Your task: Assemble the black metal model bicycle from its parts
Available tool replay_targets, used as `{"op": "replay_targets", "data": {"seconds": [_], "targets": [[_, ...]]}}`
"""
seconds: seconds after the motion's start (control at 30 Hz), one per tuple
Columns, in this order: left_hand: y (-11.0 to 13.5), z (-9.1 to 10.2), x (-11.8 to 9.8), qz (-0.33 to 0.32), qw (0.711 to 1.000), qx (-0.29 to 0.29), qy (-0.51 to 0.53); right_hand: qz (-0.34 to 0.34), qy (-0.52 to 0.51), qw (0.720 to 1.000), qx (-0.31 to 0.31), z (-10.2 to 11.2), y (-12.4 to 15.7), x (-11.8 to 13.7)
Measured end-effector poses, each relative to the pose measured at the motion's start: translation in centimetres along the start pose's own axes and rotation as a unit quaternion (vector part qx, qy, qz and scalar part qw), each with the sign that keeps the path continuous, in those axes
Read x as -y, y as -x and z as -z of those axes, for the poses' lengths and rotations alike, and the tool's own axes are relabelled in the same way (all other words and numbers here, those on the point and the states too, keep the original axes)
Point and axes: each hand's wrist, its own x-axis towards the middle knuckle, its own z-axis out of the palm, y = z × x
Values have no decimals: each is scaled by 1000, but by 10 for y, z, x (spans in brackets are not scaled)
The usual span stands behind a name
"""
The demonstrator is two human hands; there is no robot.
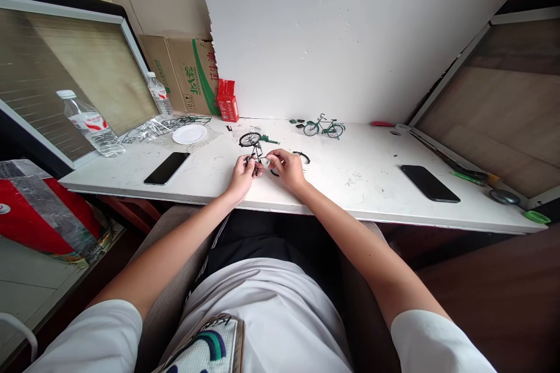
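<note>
Near the table's front edge, my left hand point(245, 175) is closed on a dark model bicycle frame point(259, 154). A spoked black wheel point(250, 139) shows at the far end of this piece. My right hand point(286, 166) pinches with thumb and forefinger at the near side of the frame; what sits between the fingertips is too small to make out. Beside the right hand lies a curved black part point(301, 157), and another dark round part is half hidden beneath that hand. A green part point(269, 140) lies just beyond the frame.
A green model bicycle point(324, 127) stands at the back near small dark pieces. Phones lie left point(167, 168) and right point(430, 183). To the left are a white plate point(189, 134), water bottles point(93, 123) and part sprues point(184, 123). A red box point(228, 101) stands by the wall.
</note>
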Motion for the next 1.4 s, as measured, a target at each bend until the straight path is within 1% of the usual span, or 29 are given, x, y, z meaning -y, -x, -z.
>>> {"op": "replay_targets", "data": {"seconds": [0.1, 0.2, 0.33, 0.47, 0.63, 0.7, 0.97, 1.07, 1.2, 1.3, 1.4], "targets": [[0, 0, 1, -9, 1000, -5, 0, 8, -11, 1000, 10, -1, 0, 2], [0, -1, 2, -18, 1000, -10, -2, 28, 5, 999, 24, -2, 1, 4], [0, -1, 2, -12, 1000, -20, -5, 45, 28, 998, 32, -4, 2, 2], [-1, 0, 2, -9, 1000, -16, -5, 37, 24, 999, 29, -3, 1, -1], [-4, 3, 5, -13, 1000, -3, 0, 21, -39, 997, 63, 0, -1, 0], [-5, 4, 7, -13, 1000, 0, -2, 18, -48, 996, 69, 1, 0, 2], [-7, 9, 14, -35, 999, 24, -30, -3, -26, 997, 70, 4, 0, 6], [-7, 9, 14, -35, 998, 31, -40, -3, 5, 997, 76, 3, -1, 3], [-6, 7, 11, -32, 999, 26, -33, -2, 41, 995, 90, 0, -1, 1], [-6, 5, 9, -26, 999, 22, -16, 1, 39, 995, 97, -1, 1, 2], [-6, 4, 8, -23, 1000, 14, -2, 19, 20, 995, 95, -2, 3, 3]]}}
